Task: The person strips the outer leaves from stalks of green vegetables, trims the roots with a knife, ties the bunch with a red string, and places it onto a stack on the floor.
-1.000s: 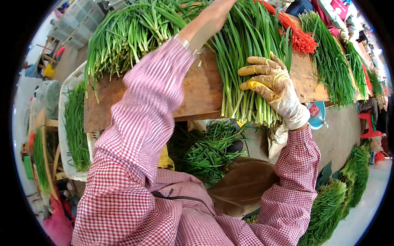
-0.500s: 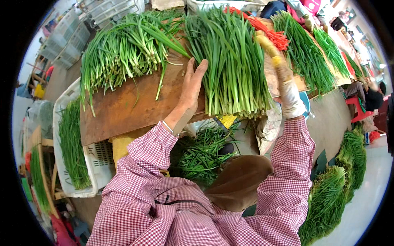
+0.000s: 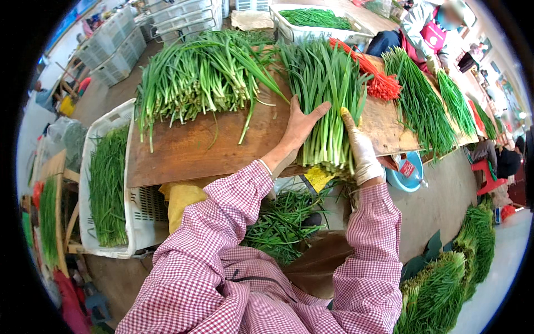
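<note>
A thick bunch of garlic chives (image 3: 325, 83) lies across the near edge of a wooden board, pale stem ends toward me. My left hand (image 3: 298, 129), bare, presses the bunch's left side with the thumb reaching over the stems. At its right side, my right hand (image 3: 360, 151) in a whitish glove with yellow fingertips squeezes inward. The bunch is gripped between both hands; fingers behind the stems are hidden. Left of it, a looser heap of garlic chives (image 3: 206, 78) rests on the wooden board (image 3: 183, 150). Red ties (image 3: 384, 83) lie just beyond my right hand.
A white crate (image 3: 130, 222) of greens stands at left, another crate (image 3: 278, 28) beyond the board. Loose leaves (image 3: 283, 222) lie below the board. A blue basin (image 3: 405, 178) is under its right side. A co-worker (image 3: 428, 33) handles chives at far right; more bundles (image 3: 439, 284) lie lower right.
My right hand has come down and inward from the bunch's upper right, and my left hand has closed against it. The bunch is squeezed much narrower. The view has shifted.
</note>
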`<state>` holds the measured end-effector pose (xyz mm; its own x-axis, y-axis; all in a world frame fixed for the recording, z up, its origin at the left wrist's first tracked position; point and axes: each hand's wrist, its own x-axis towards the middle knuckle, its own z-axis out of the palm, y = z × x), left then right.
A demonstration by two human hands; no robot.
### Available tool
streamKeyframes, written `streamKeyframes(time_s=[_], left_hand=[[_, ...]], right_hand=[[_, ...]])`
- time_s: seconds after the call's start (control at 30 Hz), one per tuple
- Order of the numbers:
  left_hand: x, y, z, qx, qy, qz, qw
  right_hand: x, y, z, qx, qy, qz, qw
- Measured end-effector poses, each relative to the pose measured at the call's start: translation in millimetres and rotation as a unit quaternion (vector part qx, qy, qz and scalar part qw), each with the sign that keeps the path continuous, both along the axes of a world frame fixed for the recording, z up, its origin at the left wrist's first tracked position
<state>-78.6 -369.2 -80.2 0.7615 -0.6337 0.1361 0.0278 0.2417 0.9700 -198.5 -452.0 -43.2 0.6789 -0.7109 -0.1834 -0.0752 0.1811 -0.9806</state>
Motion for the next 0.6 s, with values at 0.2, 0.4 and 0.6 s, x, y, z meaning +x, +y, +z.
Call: streamKeyframes(time_s=[0.2,0.4,0.6], left_hand=[[12.4,35.0,0.7,0.021,0.04,-0.074,0.996],[2.5,24.8,13.1,0.126,-0.032,-0.023,0.991],[24.6,51.6,12.9,0.137,-0.023,-0.087,0.986]], right_hand=[[19.2,34.9,-37.3,-0.288,0.063,-0.008,0.956],[20.5,7.0,-45.7,-0.276,0.092,-0.011,0.957],[7.5,-0.5,-31.5,-0.184,0.014,0.032,0.982]])
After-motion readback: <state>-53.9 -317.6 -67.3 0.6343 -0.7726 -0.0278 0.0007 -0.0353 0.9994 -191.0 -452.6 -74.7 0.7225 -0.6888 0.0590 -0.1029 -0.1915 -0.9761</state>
